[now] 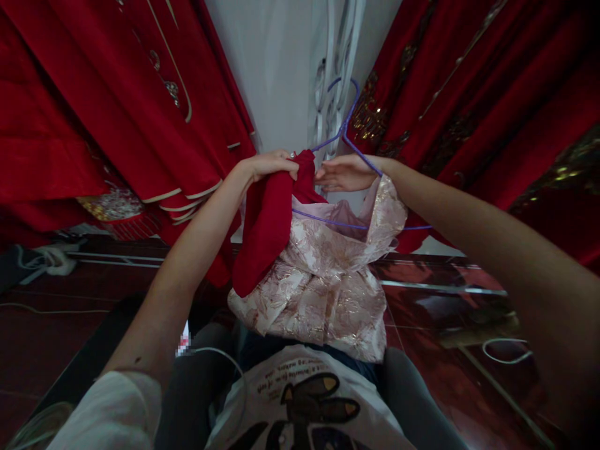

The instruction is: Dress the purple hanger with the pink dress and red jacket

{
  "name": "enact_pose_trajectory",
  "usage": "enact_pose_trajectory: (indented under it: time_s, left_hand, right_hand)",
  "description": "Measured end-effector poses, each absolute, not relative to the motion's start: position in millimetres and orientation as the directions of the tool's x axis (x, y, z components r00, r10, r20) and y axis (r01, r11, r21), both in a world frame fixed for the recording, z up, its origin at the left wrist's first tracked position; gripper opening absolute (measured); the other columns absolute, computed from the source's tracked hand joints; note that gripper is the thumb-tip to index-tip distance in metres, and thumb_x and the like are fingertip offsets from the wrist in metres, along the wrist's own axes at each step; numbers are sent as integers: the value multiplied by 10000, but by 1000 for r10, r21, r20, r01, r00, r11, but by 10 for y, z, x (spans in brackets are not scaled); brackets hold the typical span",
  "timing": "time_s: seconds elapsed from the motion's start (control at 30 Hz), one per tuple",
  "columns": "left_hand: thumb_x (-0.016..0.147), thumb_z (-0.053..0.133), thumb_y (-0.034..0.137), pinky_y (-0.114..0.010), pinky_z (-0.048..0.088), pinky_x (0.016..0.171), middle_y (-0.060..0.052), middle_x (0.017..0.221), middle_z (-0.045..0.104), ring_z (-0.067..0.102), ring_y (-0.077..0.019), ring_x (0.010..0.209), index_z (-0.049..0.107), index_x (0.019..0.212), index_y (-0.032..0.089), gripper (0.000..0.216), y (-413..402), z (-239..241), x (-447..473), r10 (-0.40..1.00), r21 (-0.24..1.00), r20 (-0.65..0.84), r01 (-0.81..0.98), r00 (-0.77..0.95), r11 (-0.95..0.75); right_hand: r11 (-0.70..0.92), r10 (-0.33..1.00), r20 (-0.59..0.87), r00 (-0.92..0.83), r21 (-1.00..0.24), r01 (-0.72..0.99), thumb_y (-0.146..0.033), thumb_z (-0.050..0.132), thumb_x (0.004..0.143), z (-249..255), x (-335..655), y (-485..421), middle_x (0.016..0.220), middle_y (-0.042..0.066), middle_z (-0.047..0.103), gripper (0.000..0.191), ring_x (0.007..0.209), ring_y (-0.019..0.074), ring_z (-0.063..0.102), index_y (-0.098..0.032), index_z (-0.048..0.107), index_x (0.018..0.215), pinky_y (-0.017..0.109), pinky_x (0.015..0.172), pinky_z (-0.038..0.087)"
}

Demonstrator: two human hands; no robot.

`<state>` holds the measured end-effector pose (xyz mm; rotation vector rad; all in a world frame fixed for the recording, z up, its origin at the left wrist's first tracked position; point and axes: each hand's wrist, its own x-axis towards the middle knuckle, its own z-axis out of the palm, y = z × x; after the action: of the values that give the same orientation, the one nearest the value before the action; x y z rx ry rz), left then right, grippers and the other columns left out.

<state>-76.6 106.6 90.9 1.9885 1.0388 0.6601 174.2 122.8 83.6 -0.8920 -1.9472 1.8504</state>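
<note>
My left hand is closed on the upper edge of a plain red garment, which drapes down over the left part of a dress. My right hand reaches in behind the hanger's sloping arm, its fingers stretched out close to the red cloth; whether they touch it I cannot tell. The dress is pale pink brocade with a gold sheen, and its right shoulder strap hangs on a purple wire hanger. The hanger's left end is hidden by the red cloth.
Red garments with pale trim hang on the left, and more red garments with gold ornament hang on the right. A white metal scrollwork frame stands between them. Cables lie on the dark red tiled floor.
</note>
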Motion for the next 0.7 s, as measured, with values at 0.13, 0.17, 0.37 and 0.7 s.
enact_pose_trajectory:
  time_s: [0.13, 0.17, 0.37, 0.7]
  left_hand:
    - [609, 672, 224, -249, 480, 537, 2, 554, 601, 598, -129, 517, 634, 569, 138, 102, 1066, 906, -778, 874, 833, 70, 454, 480, -316]
    - [607, 669, 226, -243, 471, 527, 3, 549, 596, 591, -126, 509, 631, 567, 138, 104, 1057, 906, -775, 876, 831, 79, 453, 477, -322]
    - [633, 608, 221, -196, 363, 458, 21, 480, 506, 475, -77, 432, 595, 528, 128, 141, 983, 878, -699, 889, 823, 164, 437, 427, -362]
    - [627, 608, 156, -194, 300, 447, 17, 482, 439, 418, -68, 437, 574, 525, 114, 115, 991, 788, -701, 869, 769, 288, 444, 402, -461]
  right_hand:
    - [-59, 596, -226, -770, -969, 239, -423, 641, 824, 820, 1690, 1150, 908, 42, 711, 230, 963, 186, 659, -195, 621, 803, 313, 894, 513]
    - [-36, 634, -206, -746, -971, 238, -395, 668, 807, 819, 1665, 1119, 901, 36, 712, 202, 944, 182, 665, -199, 623, 799, 317, 896, 515]
    - [237, 793, -27, -609, -907, 349, -378, 787, 701, 832, 1549, 1006, 821, 19, 724, 208, 851, 219, 692, -230, 668, 786, 375, 784, 556]
    - [363, 920, -41, -390, -282, 888, -708, 665, 707, 966, 1998, 1206, 618, 32, 627, 540, 610, 167, 580, -169, 697, 689, 308, 626, 448]
